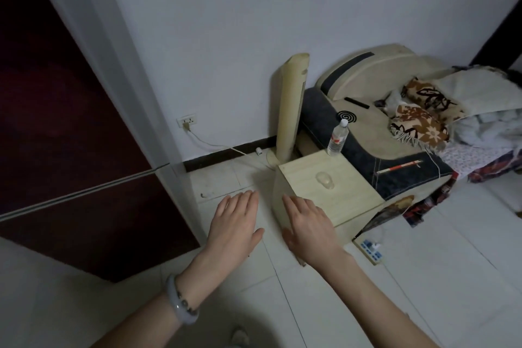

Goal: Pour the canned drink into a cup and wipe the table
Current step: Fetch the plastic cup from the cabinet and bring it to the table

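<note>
A small pale wooden table (343, 198) stands on the floor beside a sofa. On its top lie a clear upturned plastic cup (325, 180) near the middle and a clear water bottle (337, 138) with a white cap at the far corner. No can is in view. My left hand (236, 222) hovers flat, palm down, fingers straight, over the floor tiles left of the table. My right hand (306, 227) is held flat with fingers straight in front of the table's near left corner. Neither hand holds anything.
A beige tower fan (291, 104) stands behind the table by the wall. The sofa (375, 133) at right carries blankets and chopsticks (399, 167). A power strip (368, 250) lies on the floor right of the table. A dark red door (56, 127) fills the left.
</note>
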`<state>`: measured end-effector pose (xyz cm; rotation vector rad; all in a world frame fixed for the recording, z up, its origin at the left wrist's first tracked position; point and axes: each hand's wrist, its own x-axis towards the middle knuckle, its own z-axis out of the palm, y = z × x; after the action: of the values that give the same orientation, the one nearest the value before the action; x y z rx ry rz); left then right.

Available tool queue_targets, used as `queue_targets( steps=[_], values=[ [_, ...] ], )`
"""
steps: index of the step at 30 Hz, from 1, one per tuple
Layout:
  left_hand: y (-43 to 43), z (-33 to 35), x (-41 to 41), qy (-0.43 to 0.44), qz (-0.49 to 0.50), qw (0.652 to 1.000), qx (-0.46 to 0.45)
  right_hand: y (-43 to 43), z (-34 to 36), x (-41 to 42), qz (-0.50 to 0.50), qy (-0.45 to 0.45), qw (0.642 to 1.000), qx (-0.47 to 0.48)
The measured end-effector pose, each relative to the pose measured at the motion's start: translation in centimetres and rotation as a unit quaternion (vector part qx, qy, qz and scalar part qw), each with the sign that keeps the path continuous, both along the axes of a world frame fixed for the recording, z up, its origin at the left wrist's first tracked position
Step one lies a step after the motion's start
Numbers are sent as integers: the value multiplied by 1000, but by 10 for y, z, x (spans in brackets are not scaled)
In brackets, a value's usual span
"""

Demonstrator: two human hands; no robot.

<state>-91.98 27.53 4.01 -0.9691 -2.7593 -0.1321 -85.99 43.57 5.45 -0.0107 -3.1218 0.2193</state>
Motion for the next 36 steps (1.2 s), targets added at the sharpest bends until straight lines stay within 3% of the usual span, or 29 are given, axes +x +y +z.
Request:
queue_targets(
  steps=[13,24,36],
  values=[
    [50,-16,-117,-63,-106,992,-20,35,-11,-73,-154,-29,987,-20],
    [174,-32,-218,-62,-233,969,-61,134,-44,-151,-273,-21,961,-35],
    [290,-67,-275,-153,-303,931,-132,227,-71,-179,-374,-46,922,-94]
  ],
)
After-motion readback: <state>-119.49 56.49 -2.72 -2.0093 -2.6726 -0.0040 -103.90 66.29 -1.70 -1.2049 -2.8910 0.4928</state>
